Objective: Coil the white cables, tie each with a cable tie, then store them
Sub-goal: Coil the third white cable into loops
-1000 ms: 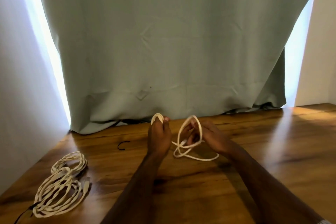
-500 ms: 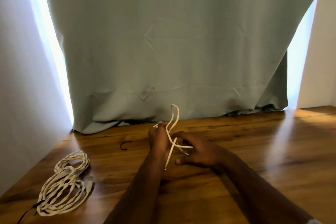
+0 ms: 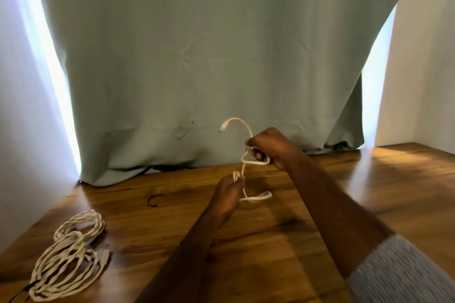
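White cable [image 3: 244, 170] runs near-vertical between your hands above the wooden table [image 3: 369, 192]: right hand [image 3: 269, 147] grips its upper loops, left hand [image 3: 227, 195] directly below pinches the lower strand.

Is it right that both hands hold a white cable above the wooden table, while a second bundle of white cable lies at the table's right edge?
Not quite: the head view shows the second bundle at the table's left edge. Both the left hand and right hand do hold the white cable.

A thin white cable [image 3: 248, 162] held above the tabletop [image 3: 283, 241], partly looped, plug end arching up. Coiled white cables [image 3: 67, 257] lie far left.
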### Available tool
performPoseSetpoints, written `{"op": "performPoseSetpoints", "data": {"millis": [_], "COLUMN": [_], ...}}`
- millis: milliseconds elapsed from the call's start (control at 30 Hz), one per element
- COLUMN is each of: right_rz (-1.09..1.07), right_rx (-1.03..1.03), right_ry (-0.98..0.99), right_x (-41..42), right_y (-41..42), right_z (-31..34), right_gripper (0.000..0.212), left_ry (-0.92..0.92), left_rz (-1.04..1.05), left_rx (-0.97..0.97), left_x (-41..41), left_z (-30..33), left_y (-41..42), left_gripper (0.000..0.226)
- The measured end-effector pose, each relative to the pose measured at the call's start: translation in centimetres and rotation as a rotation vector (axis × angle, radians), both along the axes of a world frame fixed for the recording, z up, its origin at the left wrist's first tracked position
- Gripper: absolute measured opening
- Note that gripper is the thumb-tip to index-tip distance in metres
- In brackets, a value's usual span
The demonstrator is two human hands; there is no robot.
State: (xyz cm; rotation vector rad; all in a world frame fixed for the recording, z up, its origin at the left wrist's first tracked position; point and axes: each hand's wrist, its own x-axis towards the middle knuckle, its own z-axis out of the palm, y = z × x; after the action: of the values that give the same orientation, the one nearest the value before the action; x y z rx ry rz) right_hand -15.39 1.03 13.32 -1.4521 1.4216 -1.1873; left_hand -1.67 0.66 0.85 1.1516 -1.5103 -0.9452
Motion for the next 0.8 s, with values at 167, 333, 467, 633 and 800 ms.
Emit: {"op": "performPoseSetpoints", "data": {"millis": [167, 333, 467, 633, 800], "right_rz": [-0.012, -0.077, 0.368, 0.531, 0.466], "right_rx": [0.149, -0.208, -0.193, -0.261, -0.488], "right_ry": [-0.156, 0.165, 0.381, 0.472, 0.643], "right_x": [0.5, 0.6, 0.5, -0.6, -2.0], "right_y": [-1.8, 1.1, 5.7, 5.6, 1.8], "right_z": [0.5, -0.4, -1.5, -2.7, -0.8], "right_gripper": [0.006, 0.024, 0.049, 0.031, 0.019], "left_ry": [0.057, 0.268, 0.338, 0.368, 0.51], "left_rz": [-0.246, -0.087, -0.05, -0.12, -0.531], "left_rx": [0.139, 0.245, 0.213, 0.189, 0.337], "left_x": [0.4, 1.0, 0.8, 1.2, 1.4], "left_z": [1.5, 2.1, 2.8, 2.8, 3.3], "left_y": [2.0, 1.5, 1.6, 1.6, 1.9], "left_gripper": [0.04, 0.04, 0.042, 0.043, 0.062]}}
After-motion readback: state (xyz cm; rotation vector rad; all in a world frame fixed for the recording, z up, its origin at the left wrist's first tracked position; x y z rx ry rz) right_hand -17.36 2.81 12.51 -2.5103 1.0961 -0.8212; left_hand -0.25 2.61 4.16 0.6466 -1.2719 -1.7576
